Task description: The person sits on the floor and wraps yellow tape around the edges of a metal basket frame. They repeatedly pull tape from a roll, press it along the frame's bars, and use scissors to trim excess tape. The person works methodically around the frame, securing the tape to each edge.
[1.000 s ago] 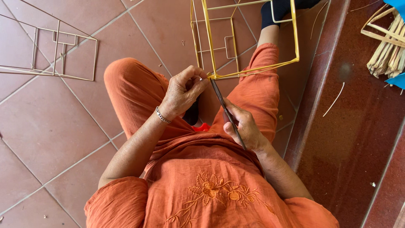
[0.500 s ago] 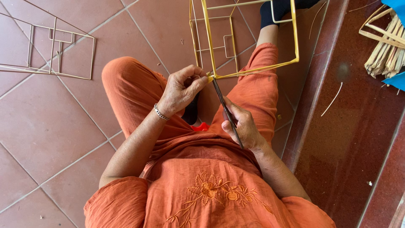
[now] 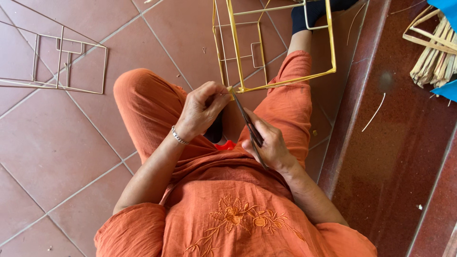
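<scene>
Looking down from the head camera, a person in orange clothes sits on a tiled floor (image 3: 57, 157) with knees bent. The left hand (image 3: 202, 109) is curled, its fingertips pinching the near corner of a yellow stick frame (image 3: 285, 82), right where the thin strips meet. The right hand (image 3: 269, 143) is clenched around the handle of a dark, slim blade (image 3: 245, 119), which slants up and to the left so that its tip touches that same corner, just beside the left fingers. A silver bracelet (image 3: 179, 137) sits on the left wrist.

The frame is box-shaped and open, standing in front of the knees, with its near edge above the right thigh and its far side reaching to a foot in a dark sock (image 3: 309, 12). A small red thing (image 3: 226, 145) shows in the lap between the two hands; what it is cannot be told. A second, paler frame (image 3: 59, 66) lies flat on the tiles well away to the left. At the upper right, on the darker red step (image 3: 395, 157), lies a bundle of pale strips (image 3: 433, 52), and one loose strip (image 3: 373, 113) lies near it.
</scene>
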